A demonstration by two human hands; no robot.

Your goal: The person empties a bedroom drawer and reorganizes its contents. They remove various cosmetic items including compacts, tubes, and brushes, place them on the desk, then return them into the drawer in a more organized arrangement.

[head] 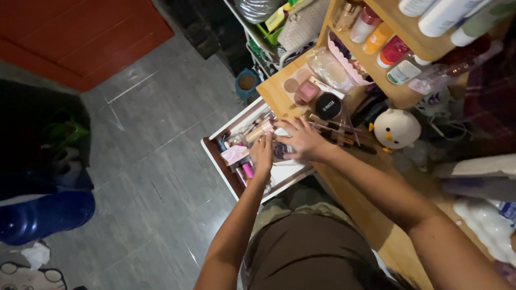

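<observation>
Both hands, the left hand (262, 154) and right hand (302, 138), grip a small round compact (280, 151) over the crowded drawer (221, 161), where fumbling could drop it among the clutter.

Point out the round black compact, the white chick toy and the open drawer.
Round black compact (328, 105), head view: middle of its lid.
White chick toy (396, 128), head view: its rounded body.
Open drawer (235, 119), head view: its white far rim.

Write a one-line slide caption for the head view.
Both hands, left hand and right hand, reach into an open white drawer crowded with cosmetics beside a wooden desk.
</observation>
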